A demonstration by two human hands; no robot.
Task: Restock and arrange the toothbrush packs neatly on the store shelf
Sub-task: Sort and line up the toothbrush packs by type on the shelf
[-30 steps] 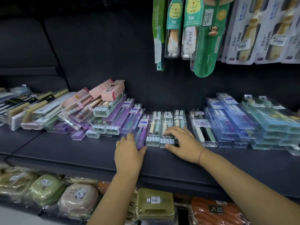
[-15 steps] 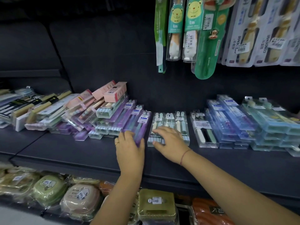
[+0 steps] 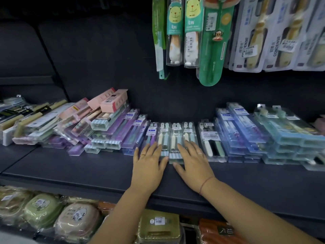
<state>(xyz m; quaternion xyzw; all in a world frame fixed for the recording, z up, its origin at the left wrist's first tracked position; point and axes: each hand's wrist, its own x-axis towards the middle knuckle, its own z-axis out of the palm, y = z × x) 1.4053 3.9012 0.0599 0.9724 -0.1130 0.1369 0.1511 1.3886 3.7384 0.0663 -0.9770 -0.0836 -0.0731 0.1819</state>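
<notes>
Toothbrush packs (image 3: 175, 136), three clear ones with cream and mint brushes, lie side by side in the middle of the dark shelf (image 3: 70, 171), their striped ends toward the front edge. The left hand (image 3: 149, 166) lies flat and open, fingers straight, over the near end of the leftmost of the three and the purple pack (image 3: 151, 133) touching it; its thumb points at the front end of that cream pack. The right hand (image 3: 194, 163) is flat too, fingers spread and straight across the rightmost pack, thumb just in front of the middle pack's striped end. Neither hand grips anything. Each wears a ring, and a thin red cord circles the right wrist. Left of the row, more purple ones fan out under a loose heap topped by pink boxes (image 3: 114, 100). Right of it sit a "SOFT TOOTHBRUSH" pack (image 3: 211, 138) and stacked blue packs (image 3: 235, 131). Children's brushes (image 3: 191, 32) hang above. Wrapped rounded cases (image 3: 75, 219) fill the level below.
</notes>
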